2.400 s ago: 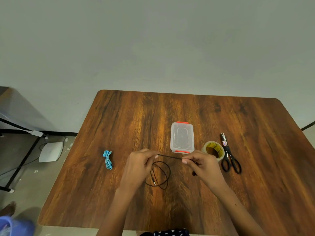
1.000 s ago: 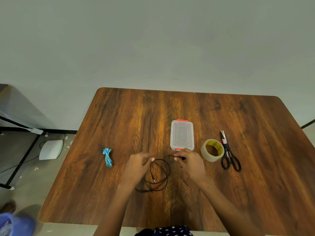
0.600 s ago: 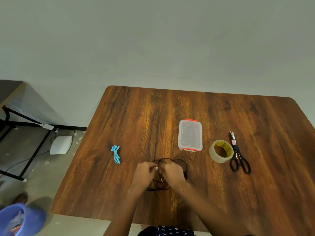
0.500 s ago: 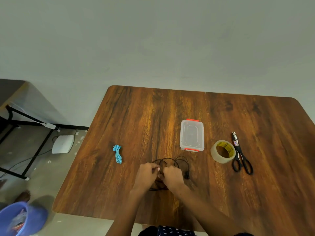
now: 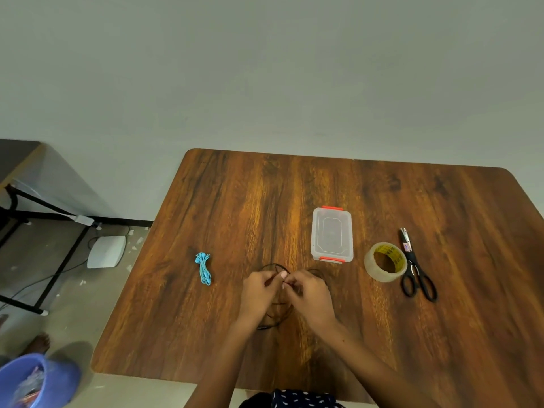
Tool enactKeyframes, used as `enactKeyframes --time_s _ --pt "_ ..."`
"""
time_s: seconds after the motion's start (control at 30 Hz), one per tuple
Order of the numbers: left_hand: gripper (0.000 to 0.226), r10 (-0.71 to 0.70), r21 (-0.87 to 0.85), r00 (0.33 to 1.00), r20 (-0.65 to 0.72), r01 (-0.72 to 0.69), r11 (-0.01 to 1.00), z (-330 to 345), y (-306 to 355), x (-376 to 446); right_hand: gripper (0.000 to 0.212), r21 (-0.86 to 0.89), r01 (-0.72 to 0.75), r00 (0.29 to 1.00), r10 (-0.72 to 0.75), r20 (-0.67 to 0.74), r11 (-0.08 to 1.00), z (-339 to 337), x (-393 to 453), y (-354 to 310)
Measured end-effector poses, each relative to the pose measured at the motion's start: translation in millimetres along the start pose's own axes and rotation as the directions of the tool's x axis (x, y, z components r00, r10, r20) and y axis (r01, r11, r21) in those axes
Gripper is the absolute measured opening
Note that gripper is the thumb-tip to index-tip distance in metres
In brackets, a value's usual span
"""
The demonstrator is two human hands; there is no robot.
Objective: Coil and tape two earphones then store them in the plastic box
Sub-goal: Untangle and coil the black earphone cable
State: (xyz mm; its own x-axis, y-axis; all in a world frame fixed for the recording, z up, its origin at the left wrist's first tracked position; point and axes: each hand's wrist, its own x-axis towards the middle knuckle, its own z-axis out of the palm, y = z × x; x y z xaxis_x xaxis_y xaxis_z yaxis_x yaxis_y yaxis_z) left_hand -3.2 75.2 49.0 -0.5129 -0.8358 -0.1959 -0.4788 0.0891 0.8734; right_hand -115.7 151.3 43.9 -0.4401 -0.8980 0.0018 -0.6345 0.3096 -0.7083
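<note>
A black earphone cable (image 5: 276, 315) lies in loose loops on the wooden table (image 5: 235, 201), partly hidden under both hands. My left hand (image 5: 259, 295) and my right hand (image 5: 310, 298) meet over the loops, fingertips together, each pinching the cable. A blue earphone (image 5: 203, 267), bundled up, lies to the left of my hands. The clear plastic box (image 5: 332, 234) with orange latches stands closed just beyond my right hand. A roll of clear tape (image 5: 385, 262) sits to the right of the box.
Black scissors (image 5: 415, 267) lie right of the tape. Off the table's left edge are a black metal frame (image 5: 44, 245), a white device (image 5: 106, 251) on the floor and a purple bucket (image 5: 35, 381) at the lower left.
My hands, earlier apart with the cable stretched between them, have come together over the loops. The view has shifted so the table sits further right.
</note>
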Motion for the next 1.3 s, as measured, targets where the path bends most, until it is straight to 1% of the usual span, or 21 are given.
enactKeyframes --time_s 0.07,0.1,0.2,0.27,0.33,0.37,0.43,0.5,0.57,0.67,0.77,0.83,0.9,0.97,1.07,1.13,1.2,1.3 --pt "0.04 0.031 -0.113 0.999 -0.013 -0.032 0.993 1 9 2 0.004 0.031 0.057 0.998 -0.056 -0.026 0.998 -9 0 -8" --pt "0.04 0.03 -0.174 0.999 -0.013 -0.032 0.984 0 14 3 0.003 0.059 0.081 0.996 -0.079 -0.04 0.995 -13 0 -10" --pt "0.026 0.013 -0.346 1.0 0.022 -0.004 0.938 -9 36 6 0.008 0.148 0.123 0.988 -0.107 -0.109 0.981 -32 6 -12" --pt "0.02 -0.004 -0.419 0.994 0.108 0.049 0.907 -19 49 9 0.012 0.169 0.145 0.976 -0.113 -0.185 0.975 -45 11 -12" --pt "0.019 -0.025 -0.475 0.97 0.241 0.14 0.869 -29 61 11 0.025 0.153 0.181 0.967 -0.148 -0.205 0.971 -56 19 -13" --pt "0.021 -0.034 -0.479 0.954 0.297 0.18 0.859 -35 64 11 0.034 0.132 0.215 0.964 -0.189 -0.186 0.968 -61 22 -14" --pt "0.026 -0.039 -0.449 0.928 0.37 0.216 0.867 -48 69 13 0.048 0.105 0.288 0.953 -0.274 -0.13 0.952 -69 27 -16" --pt "0.029 -0.048 -0.413 0.906 0.421 0.238 0.879 -58 74 14 0.055 0.126 0.317 0.946 -0.305 -0.107 0.94 -75 31 -18" --pt "0.027 -0.059 -0.394 0.886 0.46 0.263 0.881 -64 76 13 0.06 0.11 0.338 0.941 -0.332 -0.07 0.935 -79 34 -19" --pt "0.027 -0.042 -0.387 0.854 0.519 0.278 0.879 -66 80 9 0.05 0.055 0.421 0.906 -0.422 0.028 0.906 -76 36 -23" --pt "0.03 -0.031 -0.398 0.822 0.568 0.308 0.864 -65 84 5 0.034 0.073 0.438 0.896 -0.441 0.045 0.896 -69 38 -26" --pt "0.032 -0.022 -0.425 0.815 0.579 0.325 0.845 -63 85 2 0.023 0.132 0.392 0.913 -0.403 0.062 0.91 -67 40 -26" --pt "0.033 -0.016 -0.483 0.82 0.572 0.353 0.801 -58 84 1 0.015 0.219 0.329 0.93 -0.355 0.092 0.919 -66 42 -25" --pt "0.033 0.003 -0.563 0.832 0.554 0.373 0.738 -54 83 0 0.015 0.278 0.264 0.95 -0.299 0.091 0.924 -65 44 -23" --pt "0.031 0.065 -0.703 0.866 0.496 0.357 0.615 -49 85 -2 0.022 0.339 0.181 0.974 -0.216 0.069 0.923 -63 46 -16" --pt "0.032 0.058 -0.78 0.892 0.449 0.359 0.512 -45 87 -2 0.017 0.312 0.135 0.984 -0.164 0.067 0.94 -60 43 -12" --pt "0.04 0.041 -0.827 0.908 0.416 0.359 0.433 -41 86 0 0.012 0.285 0.099 0.989 -0.127 0.081 0.953 -56 38 -12" --pt "0.047 0.015 -0.865 0.932 0.362 0.33 0.377 -35 82 3 0.023 0.225 0.115 0.978 -0.15 0.144 0.968 -54 30 -18"
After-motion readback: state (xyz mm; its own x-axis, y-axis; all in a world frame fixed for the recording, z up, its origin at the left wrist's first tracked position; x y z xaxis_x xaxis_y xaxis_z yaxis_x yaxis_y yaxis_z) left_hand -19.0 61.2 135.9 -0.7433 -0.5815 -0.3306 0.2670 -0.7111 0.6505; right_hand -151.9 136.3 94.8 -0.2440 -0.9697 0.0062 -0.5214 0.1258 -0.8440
